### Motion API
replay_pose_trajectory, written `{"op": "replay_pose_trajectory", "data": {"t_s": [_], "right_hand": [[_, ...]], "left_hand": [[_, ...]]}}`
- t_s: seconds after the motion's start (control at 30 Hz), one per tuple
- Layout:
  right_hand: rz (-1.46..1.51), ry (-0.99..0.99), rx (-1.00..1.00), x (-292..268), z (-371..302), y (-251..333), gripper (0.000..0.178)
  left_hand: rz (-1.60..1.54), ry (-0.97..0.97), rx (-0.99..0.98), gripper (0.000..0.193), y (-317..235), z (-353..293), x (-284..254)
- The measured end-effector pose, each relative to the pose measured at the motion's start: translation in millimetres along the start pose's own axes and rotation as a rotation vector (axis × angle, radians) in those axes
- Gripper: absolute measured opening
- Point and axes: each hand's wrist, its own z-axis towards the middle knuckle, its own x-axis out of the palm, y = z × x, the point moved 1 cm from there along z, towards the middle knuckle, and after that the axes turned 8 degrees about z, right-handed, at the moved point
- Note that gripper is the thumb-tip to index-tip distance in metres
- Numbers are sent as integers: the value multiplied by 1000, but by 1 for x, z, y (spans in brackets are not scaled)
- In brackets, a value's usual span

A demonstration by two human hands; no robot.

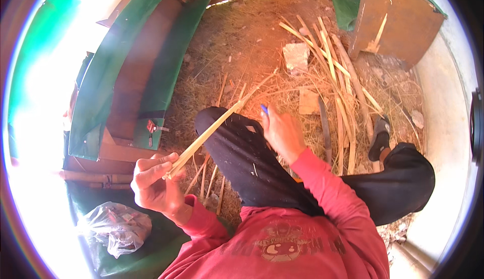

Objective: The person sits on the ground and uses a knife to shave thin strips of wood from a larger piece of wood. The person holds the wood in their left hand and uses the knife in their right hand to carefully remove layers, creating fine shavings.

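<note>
My left hand [159, 180] is closed on the near end of a long pale strip [212, 129] that looks like split bamboo or cane. The strip slants up and to the right across my raised left knee, and its far end thins to a ragged tip. Over my lap, to the right of the strip, my right hand [283, 133] is closed round a small thing with a blue end [264, 108]. Most of that thing is hidden by the fingers, so its kind cannot be told. The right hand is apart from the strip.
A pile of split strips and poles [339, 87] lies on the straw-strewn ground to the right, near my foot. Beside it are a pale block [296, 58] and a wood piece [308, 101]. A green-covered bench [164, 67] and a clear plastic bag [118, 227] stand left.
</note>
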Motion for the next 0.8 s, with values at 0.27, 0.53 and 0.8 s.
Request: {"op": "replay_pose_trajectory", "data": {"t_s": [0.27, 0.53, 0.8], "right_hand": [[383, 141, -211, -36, -39, 99, 18], [139, 79, -125, -16, -21, 58, 19], [65, 52, -149, -11, -17, 48, 20]], "left_hand": [[46, -343, -258, 25, -24, -9, 31], [72, -255, -283, 20, -33, -11, 29], [12, -248, -239, 23, -27, -10, 22]]}}
